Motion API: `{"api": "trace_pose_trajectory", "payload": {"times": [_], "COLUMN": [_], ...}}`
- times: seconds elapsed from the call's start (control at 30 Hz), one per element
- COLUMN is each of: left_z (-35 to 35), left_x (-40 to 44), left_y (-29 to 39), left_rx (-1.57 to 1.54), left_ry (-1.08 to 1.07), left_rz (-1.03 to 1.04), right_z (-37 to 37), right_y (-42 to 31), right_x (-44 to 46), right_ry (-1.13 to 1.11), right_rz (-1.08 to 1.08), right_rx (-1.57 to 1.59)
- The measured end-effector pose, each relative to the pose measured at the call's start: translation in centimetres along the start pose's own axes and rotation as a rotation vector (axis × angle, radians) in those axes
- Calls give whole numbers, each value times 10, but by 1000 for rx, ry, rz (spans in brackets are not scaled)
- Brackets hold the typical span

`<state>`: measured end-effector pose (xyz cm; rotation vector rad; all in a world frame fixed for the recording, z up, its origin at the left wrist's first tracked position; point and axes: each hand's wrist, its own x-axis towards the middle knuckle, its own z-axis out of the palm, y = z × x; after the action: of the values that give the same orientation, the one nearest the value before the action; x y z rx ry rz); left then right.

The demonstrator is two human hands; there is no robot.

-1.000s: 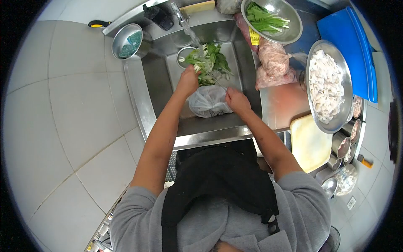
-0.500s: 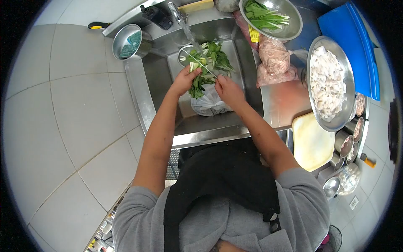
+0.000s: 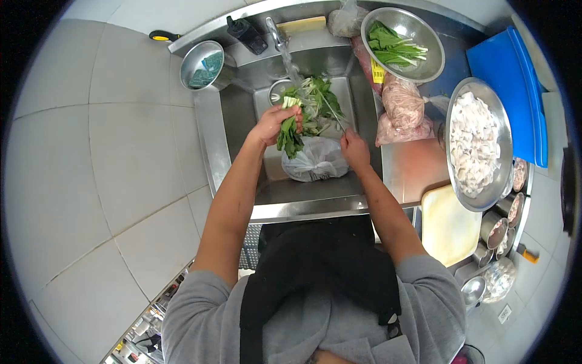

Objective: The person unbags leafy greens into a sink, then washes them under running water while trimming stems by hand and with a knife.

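Note:
My left hand [image 3: 276, 125] is closed around a bunch of leafy greens [image 3: 290, 141], its pale stems up and its leaves hanging down. To the right, my right hand [image 3: 355, 149] grips a knife whose thin blade [image 3: 334, 113] points up and left over the sink, apart from the bunch; the fingers hide its handle. More greens [image 3: 324, 93] lie in the steel sink [image 3: 236, 130] under water running from the faucet [image 3: 274, 33]. A white plastic bag [image 3: 315, 161] sits in the sink between my hands.
On the right counter are a steel bowl [image 3: 438, 64] with cut greens, bagged pale meat [image 3: 403, 106], a large bowl [image 3: 498, 103] of whitish pieces, a cutting board [image 3: 451, 224] and a blue bin [image 3: 512, 97]. A steel pot [image 3: 203, 51] stands at the sink's left corner.
The knife, previously across the held bunch, has moved away to the right with my right hand. My left hand keeps the bunch, now more upright. The whole view has shifted slightly.

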<state>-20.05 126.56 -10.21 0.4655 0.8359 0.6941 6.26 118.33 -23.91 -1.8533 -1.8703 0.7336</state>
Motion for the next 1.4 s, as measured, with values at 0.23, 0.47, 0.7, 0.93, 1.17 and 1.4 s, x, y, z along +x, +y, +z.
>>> {"api": "trace_pose_trajectory", "payload": {"times": [0.23,0.47,0.7,0.93,1.17,1.4], "left_z": [21,98,201,264,195,24], "left_x": [-6,21,103,261,151,-10], "left_y": [2,42,98,67,28,-122], "left_rx": [48,956,1733,2053,1482,1345], "left_ry": [-324,-341,-64,125,19,247], "left_rz": [42,435,836,1089,1204,381], "right_z": [4,24,26,30,119,152], "right_y": [15,52,61,64,116,131], "right_x": [-4,-20,-23,-26,-3,13], "right_ry": [-361,-355,-384,-263,30,-309], "right_rz": [369,516,480,348,514,393], "right_rx": [-82,-86,-66,-63,47,-628]}}
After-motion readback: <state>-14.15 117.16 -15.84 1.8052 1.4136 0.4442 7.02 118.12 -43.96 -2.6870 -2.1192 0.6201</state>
